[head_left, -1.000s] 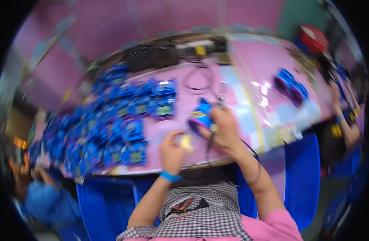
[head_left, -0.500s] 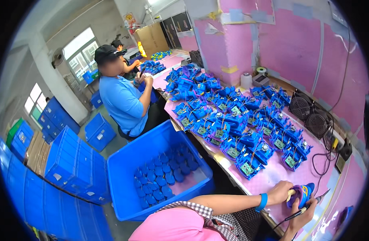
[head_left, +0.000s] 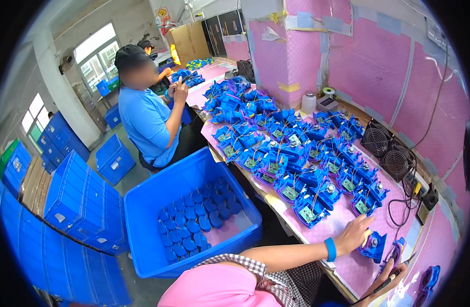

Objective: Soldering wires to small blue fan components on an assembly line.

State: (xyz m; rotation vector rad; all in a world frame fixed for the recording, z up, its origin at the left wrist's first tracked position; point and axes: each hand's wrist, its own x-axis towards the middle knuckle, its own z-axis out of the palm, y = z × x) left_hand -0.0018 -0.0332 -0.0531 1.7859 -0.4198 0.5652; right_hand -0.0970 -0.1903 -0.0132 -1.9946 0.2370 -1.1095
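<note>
My left hand (head_left: 353,234), with a pale yellow cover on one finger, grips the edge of a blue plastic housing half (head_left: 374,248) over the bench front. My right hand (head_left: 389,279) holds a purple-and-blue housing half (head_left: 397,249) and a thin soldering iron (head_left: 396,272) along the fingers, its cord trailing toward me. The two halves stand apart, side by side. The fingers of the right hand partly hide its half. Beyond my left hand lie rows of opened blue housings (head_left: 309,211) with green circuit boards and loose wires.
A large blue bin (head_left: 137,233) with several dark blue oval parts stands left of the bench (head_left: 327,233). Two black fans (head_left: 396,162), cables and a power strip line the back right. Another purple-and-blue piece (head_left: 428,282) lies at the right. A co-worker in blue (head_left: 148,117) sits farther along.
The housing, held together between my hands before, is now parted into two halves. My right hand has moved down and toward me with one half. The view has shifted slightly.
</note>
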